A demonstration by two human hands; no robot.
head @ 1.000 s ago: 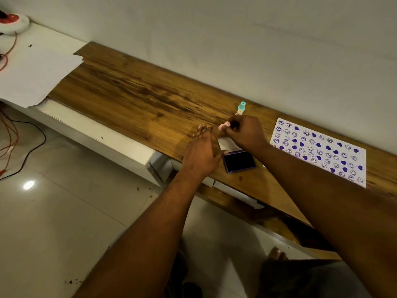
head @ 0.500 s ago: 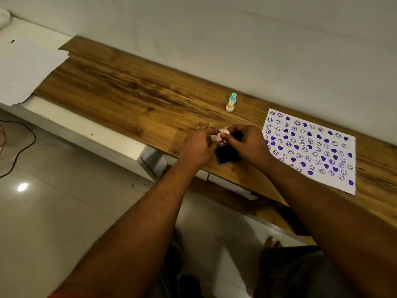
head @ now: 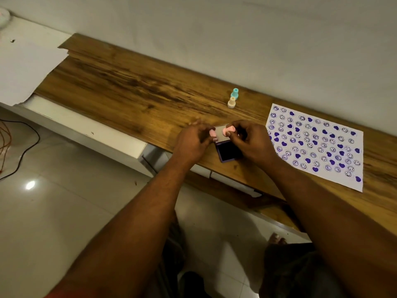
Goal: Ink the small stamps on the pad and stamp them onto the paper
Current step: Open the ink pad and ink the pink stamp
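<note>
My right hand (head: 252,143) pinches a small pink stamp (head: 228,130), held sideways above the open ink pad (head: 227,153) with its dark purple surface. The fingertips of my left hand (head: 192,144) hold a smaller pink piece (head: 212,132), apparently the stamp's cap, a short gap left of the stamp. Between the two pieces the pad's pale lid (head: 220,134) shows. A white paper (head: 318,145) covered with purple smileys and hearts lies to the right of the pad. A teal stamp (head: 235,93) and a beige stamp (head: 231,102) stand upright behind the pad.
Everything sits on a long wooden shelf (head: 129,91) against a white wall. Loose white sheets (head: 25,61) lie at its far left end. Below are a tiled floor (head: 64,211), cables (head: 12,143) at the left, and a foot (head: 277,237).
My hands came together over the ink pad on the pink stamp. Now they are slightly apart, a small pink piece in the left and the stamp in the right.
</note>
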